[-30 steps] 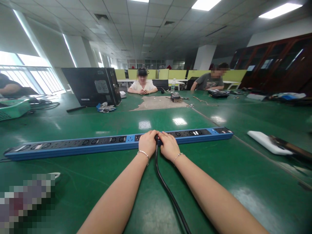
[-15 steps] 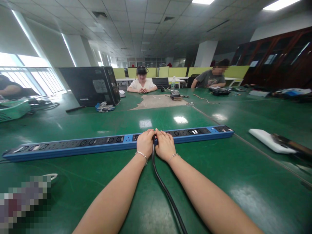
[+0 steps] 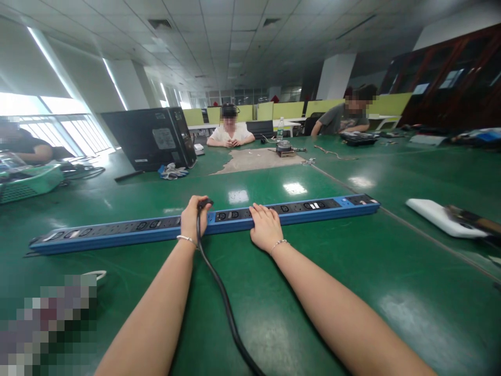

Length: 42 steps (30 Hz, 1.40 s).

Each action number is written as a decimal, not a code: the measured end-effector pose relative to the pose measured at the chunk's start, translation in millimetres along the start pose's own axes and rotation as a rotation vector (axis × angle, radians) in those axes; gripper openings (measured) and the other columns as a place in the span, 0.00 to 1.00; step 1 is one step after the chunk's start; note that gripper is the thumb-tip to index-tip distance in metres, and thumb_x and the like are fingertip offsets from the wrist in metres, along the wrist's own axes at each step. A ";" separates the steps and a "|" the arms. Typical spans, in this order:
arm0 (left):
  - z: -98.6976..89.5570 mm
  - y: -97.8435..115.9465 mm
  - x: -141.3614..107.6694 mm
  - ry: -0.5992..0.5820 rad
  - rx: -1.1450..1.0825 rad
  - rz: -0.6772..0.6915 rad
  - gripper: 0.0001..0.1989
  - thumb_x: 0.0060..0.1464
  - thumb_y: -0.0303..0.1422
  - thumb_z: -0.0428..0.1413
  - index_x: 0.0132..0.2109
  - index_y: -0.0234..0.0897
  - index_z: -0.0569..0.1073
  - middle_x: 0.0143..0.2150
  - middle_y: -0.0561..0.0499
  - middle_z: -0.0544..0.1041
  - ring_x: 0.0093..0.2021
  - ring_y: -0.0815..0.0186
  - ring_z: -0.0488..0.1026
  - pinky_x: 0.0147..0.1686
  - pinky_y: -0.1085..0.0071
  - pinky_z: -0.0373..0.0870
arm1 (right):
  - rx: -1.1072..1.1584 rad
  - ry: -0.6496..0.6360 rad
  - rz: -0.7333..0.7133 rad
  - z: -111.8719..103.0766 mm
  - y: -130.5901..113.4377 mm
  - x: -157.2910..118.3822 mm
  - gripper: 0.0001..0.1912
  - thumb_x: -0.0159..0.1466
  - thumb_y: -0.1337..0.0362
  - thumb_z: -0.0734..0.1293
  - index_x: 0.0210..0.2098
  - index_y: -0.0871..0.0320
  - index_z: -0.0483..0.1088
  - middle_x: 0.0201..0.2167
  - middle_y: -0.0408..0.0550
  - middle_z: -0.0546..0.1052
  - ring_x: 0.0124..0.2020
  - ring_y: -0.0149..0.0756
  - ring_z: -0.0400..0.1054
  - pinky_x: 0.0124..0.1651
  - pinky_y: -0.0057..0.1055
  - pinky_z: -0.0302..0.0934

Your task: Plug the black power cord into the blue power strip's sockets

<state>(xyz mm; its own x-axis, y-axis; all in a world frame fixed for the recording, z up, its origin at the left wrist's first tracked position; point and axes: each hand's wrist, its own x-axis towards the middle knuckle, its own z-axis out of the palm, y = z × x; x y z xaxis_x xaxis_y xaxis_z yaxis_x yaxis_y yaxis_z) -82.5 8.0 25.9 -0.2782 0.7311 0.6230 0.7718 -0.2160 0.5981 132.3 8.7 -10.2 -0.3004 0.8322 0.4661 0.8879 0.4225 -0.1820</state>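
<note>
A long blue power strip [image 3: 242, 225] with black socket panels lies across the green table in front of me. My left hand [image 3: 192, 219] is closed around a black plug [image 3: 205, 202] just left of the strip's middle. From the plug a thick black cable [image 3: 223, 287] runs down towards me. My right hand [image 3: 266, 225] lies over the strip right of its middle, fingers stretched flat on the sockets, with nothing held. Both hands cover parts of the sockets beneath them.
At the right lies a white object [image 3: 442, 218] with a dark brown piece across it. A black computer case [image 3: 148, 138], gloves [image 3: 172, 171] and a green basket [image 3: 35, 183] stand at the left. A bottle [image 3: 281, 129] stands farther back; several people sit around the table.
My left hand has moved left, away from my right hand, taking the plug and cable along. My right hand stays on the strip. The view has shifted slightly.
</note>
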 end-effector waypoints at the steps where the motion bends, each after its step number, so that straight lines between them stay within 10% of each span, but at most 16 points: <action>1: -6.2 -9.4 1.3 -0.040 0.003 -0.011 0.11 0.50 0.33 0.53 0.42 0.39 0.70 0.37 0.50 0.77 0.37 0.64 0.74 0.42 0.65 0.70 | 0.003 -0.002 0.000 0.1 0.0 0.1 0.31 0.55 0.68 0.58 0.59 0.60 0.58 0.61 0.49 0.60 0.61 0.38 0.49 0.62 0.39 0.37; 7: -18.5 -32.9 0.3 -0.192 0.016 0.038 0.11 0.49 0.34 0.53 0.41 0.39 0.70 0.36 0.49 0.77 0.37 0.63 0.74 0.41 0.63 0.71 | 0.010 -0.010 0.002 -0.7 0.1 0.3 0.30 0.55 0.68 0.58 0.59 0.59 0.58 0.61 0.49 0.60 0.61 0.38 0.49 0.61 0.39 0.38; 42: -11.7 -31.1 -21.3 -0.168 0.155 0.372 0.08 0.55 0.34 0.50 0.40 0.40 0.72 0.45 0.49 0.75 0.43 0.65 0.72 0.44 0.69 0.69 | 0.013 0.033 0.006 1.2 -1.7 2.2 0.29 0.55 0.69 0.58 0.57 0.61 0.61 0.60 0.48 0.63 0.60 0.38 0.52 0.61 0.40 0.39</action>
<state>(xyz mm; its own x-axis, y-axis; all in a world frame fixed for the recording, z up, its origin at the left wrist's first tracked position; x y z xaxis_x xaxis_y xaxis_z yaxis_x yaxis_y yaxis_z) -107.2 -8.5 0.0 0.1223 0.7197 0.6834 0.8823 -0.3942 0.2573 129.6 10.3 -9.9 -0.2834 0.8224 0.4934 0.8849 0.4226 -0.1960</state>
